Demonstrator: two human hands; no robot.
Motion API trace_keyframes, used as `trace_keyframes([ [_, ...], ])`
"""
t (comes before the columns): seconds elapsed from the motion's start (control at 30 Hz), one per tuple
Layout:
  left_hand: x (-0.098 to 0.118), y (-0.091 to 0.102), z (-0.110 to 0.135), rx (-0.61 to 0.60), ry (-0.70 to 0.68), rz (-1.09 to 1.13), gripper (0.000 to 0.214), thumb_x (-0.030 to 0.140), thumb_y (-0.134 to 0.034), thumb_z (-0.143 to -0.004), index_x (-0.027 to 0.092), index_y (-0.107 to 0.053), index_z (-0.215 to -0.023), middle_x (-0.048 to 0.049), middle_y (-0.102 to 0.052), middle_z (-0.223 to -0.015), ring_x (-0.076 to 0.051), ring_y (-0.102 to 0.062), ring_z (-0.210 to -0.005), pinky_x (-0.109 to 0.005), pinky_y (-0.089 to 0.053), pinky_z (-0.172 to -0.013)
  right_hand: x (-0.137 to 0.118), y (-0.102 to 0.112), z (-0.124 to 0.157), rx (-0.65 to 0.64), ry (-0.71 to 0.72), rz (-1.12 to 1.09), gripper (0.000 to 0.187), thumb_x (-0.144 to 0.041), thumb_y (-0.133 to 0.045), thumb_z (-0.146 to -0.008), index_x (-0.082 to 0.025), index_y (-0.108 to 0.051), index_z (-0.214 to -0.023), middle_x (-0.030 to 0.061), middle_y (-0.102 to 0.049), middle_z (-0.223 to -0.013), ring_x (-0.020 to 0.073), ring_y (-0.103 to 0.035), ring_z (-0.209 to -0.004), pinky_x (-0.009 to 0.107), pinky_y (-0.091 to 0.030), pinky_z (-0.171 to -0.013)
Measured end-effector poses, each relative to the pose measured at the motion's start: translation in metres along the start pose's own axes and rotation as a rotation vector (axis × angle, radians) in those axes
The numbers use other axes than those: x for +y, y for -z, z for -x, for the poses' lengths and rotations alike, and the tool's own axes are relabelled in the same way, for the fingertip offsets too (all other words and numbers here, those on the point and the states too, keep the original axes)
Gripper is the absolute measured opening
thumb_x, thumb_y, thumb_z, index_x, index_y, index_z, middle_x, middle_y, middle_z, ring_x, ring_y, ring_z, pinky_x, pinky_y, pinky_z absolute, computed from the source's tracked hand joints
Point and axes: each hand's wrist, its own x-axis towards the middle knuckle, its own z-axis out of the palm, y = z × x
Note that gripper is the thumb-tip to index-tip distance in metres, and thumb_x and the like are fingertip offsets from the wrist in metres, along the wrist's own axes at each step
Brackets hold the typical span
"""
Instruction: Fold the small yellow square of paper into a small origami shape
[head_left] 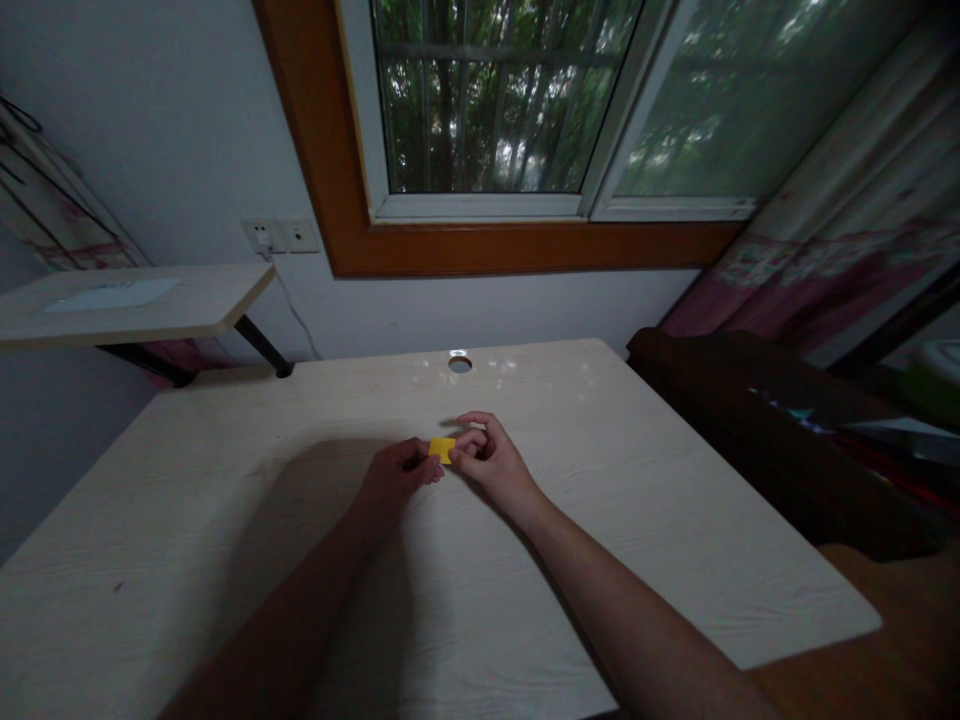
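Observation:
A small, flat yellow square (442,450), which looks like a piece of paper, is held between my two hands over the middle of the desk. My left hand (397,470) pinches its left edge between thumb and fingers. On the opposite edge, the thumb and index finger of my right hand (487,458) grip it, while another finger of that hand stretches out above. Fingertips cover both side edges of the square. Beneath the hands lies the pale wood-grain desk (600,520), with shadows falling to the left.
A round cable hole (460,365) sits near the desk's back edge. On the left, a raised shelf (225,300) on black legs carries a flat sheet (112,294). Behind are a wall socket (281,236) and a window (495,100). Dark furniture (750,440) stands at the right.

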Motion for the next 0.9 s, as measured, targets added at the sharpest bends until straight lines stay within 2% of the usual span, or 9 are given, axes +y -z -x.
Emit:
trace_keyframes([
  [0.27, -0.001, 0.001, 0.001, 0.004, -0.035, -0.146, 0.022, 0.035, -0.063, -0.078, 0.016, -0.064, -0.067, 0.0002, -0.066, -0.063, -0.013, -0.059, -0.06, -0.023, -0.044, -0.061, 0.006, 0.001, 0.001, -0.033, 0.035, 0.1, 0.046, -0.018, -0.072, -0.071, -0.024, -0.052, -0.112, -0.0053, -0.056, -0.073, 0.0093, -0.047, -0.058, 0.023, -0.037, -0.055],
  [0.57, -0.003, 0.001, -0.001, -0.006, 0.018, -0.028, 0.019, 0.033, -0.063, -0.078, 0.017, -0.064, -0.068, -0.0007, -0.068, -0.064, -0.013, -0.061, -0.061, -0.023, -0.047, -0.062, 0.002, 0.001, -0.001, 0.002, -0.021, -0.011, 0.041, -0.015, -0.069, -0.068, -0.021, -0.051, -0.104, -0.0067, -0.06, -0.066, 0.0087, -0.049, -0.054, 0.022, -0.037, -0.056],
  [0.77, 0.003, 0.001, 0.0, 0.0, 0.01, 0.009, 0.019, 0.031, -0.062, -0.078, 0.016, -0.062, -0.066, -0.0008, -0.067, -0.063, -0.013, -0.06, -0.061, -0.023, -0.047, -0.063, 0.001, 0.002, -0.002, 0.001, -0.04, -0.083, 0.039, -0.014, -0.066, -0.069, -0.022, -0.052, -0.105, -0.0042, -0.063, -0.069, 0.0109, -0.054, -0.06, 0.024, -0.04, -0.06],
  [0.9, 0.006, 0.0, 0.001, -0.008, 0.006, 0.0, 0.018, 0.03, -0.062, -0.078, 0.016, -0.061, -0.066, -0.0004, -0.066, -0.063, -0.013, -0.059, -0.061, -0.023, -0.046, -0.063, -0.004, 0.001, 0.0, 0.001, -0.05, -0.084, 0.039, -0.02, -0.069, -0.072, -0.023, -0.053, -0.107, -0.0039, -0.061, -0.072, 0.0105, -0.051, -0.059, 0.025, -0.039, -0.058],
])
